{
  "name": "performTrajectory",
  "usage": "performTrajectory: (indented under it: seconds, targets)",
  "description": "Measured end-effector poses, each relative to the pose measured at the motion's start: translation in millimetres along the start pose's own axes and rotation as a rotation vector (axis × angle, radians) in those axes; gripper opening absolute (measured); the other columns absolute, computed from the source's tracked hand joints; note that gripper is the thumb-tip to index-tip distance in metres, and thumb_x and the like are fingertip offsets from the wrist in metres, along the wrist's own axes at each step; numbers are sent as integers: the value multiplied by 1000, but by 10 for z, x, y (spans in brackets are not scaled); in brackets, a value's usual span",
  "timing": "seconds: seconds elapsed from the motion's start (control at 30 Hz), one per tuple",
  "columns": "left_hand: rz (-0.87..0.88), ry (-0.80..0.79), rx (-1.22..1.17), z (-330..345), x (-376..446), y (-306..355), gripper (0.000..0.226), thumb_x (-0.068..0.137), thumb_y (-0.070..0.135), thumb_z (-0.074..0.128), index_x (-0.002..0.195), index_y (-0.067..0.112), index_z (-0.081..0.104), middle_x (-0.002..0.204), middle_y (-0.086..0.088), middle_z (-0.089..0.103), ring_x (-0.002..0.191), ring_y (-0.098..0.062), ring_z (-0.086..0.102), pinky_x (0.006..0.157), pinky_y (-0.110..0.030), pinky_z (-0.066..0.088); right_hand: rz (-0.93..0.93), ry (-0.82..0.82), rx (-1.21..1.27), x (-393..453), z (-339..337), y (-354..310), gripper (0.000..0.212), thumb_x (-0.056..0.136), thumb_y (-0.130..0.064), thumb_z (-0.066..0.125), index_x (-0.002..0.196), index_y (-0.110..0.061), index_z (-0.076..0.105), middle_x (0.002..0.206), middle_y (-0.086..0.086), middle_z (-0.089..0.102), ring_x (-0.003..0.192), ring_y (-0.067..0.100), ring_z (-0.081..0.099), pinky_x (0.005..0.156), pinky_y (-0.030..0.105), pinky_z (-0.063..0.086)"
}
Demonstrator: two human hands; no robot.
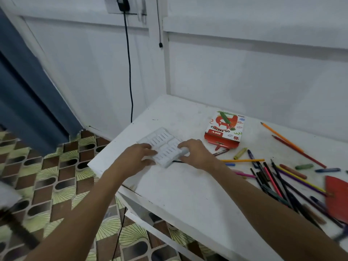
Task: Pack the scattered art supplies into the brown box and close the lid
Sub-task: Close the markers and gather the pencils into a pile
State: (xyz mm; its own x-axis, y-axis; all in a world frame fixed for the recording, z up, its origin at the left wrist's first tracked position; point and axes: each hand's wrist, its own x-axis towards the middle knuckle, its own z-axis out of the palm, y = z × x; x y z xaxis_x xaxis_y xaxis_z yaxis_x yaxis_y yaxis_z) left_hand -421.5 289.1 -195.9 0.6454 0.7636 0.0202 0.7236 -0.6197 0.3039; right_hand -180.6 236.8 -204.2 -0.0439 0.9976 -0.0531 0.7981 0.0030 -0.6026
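Both hands are on a white plastic crayon tray (163,146), the ribbed insert kind with slots, sitting a bit left of the frame's centre on the white table (188,189). The left hand (138,156) grips the tray's left end, fingers curled onto the top and thumb at the near edge. The right hand (195,153) holds the right end the same way, fingers bent over the far side and thumb tucked at the near corner. A thin black pencil (178,161) pokes out from under the tray's near right corner. Just right of the right hand, toward the upper right of the frame, the red and white oil pastels box (225,129) lies flat with its flap open toward the hands. Below and right of it are loose crayons, like a yellow-green crayon (240,153) and a green crayon (304,166), plus an orange pencil (243,160) lying crosswise. Further right there's a messy fan of colored pencils (278,182), mostly dark ones with pink, purple and yellow mixed in, and two long ones, orange and red, near the wall. A red flat thing (337,198) is cut off at the right edge, can't tell what it is. No brown box shows up anywhere in this shot. A black cable (129,63) hangs down the white wall in the upper middle, and patterned floor tiles (56,185) fill the lower left.
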Motion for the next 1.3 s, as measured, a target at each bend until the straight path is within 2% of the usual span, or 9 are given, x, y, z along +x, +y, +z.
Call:
performTrajectory:
  seconds: [0.13,0.23,0.3,0.37,0.57,0.87,1.03,1.17,1.3]
  targets:
    - [76,317,-210,-153,-2,122,24,89,21,65,111,13,70,111,7,66,104,-12,62,89,-9,39,4,224,238,-30,-312,-45,32,84,-23,69,115,-20,64,108,-5,61,74,0,50,72,7,37]
    - [-64,497,-522,-478,87,417,19,93,28,59,108,20,68,99,24,64,92,10,59,83,0,39,3,379,431,-110,-634,-149,35,85,-22,68,118,-26,58,88,-9,60,57,5,46,58,16,44]
    - [-87,475,-697,-675,191,622,18,96,33,54,101,21,66,88,15,68,85,2,63,83,-16,49,14,456,513,-222,-840,-217,32,86,-23,67,116,-27,56,82,-10,60,57,4,47,59,19,45]
    - [-100,369,-888,-757,279,802,26,99,33,49,101,16,67,92,-4,71,88,-24,67,82,-38,56,26,485,572,-384,-1017,-254,21,88,-24,65,109,-24,62,78,-9,59,62,5,49,65,22,44]
    - [-225,59,-1141,-431,240,1213,25,98,27,51,118,18,64,101,-8,73,81,-26,71,76,-39,59,144,380,742,-1114,-1069,-14,21,91,-19,61,110,-18,69,79,17,66,65,19,57,64,35,52]
    - [-262,-167,-900,310,-173,1469,36,87,20,66,121,31,60,85,-7,64,67,-15,64,55,-24,53,420,301,735,-1955,-464,301,21,88,-19,66,104,-31,62,76,5,67,63,16,63,67,30,58]
    - [-220,-163,-718,478,-256,1472,42,83,31,70,124,30,58,84,2,67,67,-19,67,63,-36,58,507,362,521,-2116,-300,418,53,87,-29,67,134,-16,49,92,0,66,68,9,65,60,20,54]
    - [-143,-162,-466,528,-287,1507,47,85,41,66,130,31,55,85,11,65,77,-2,60,64,-12,41,522,343,286,-2189,-192,464,53,87,-35,66,135,-21,49,98,-4,61,79,9,60,58,11,44]
    - [-130,-196,-395,568,-211,1574,45,89,39,60,130,21,57,91,6,66,82,-7,60,72,-15,41,510,364,218,-2146,-158,511,52,88,-30,64,137,-18,48,94,2,58,73,8,55,56,7,39]
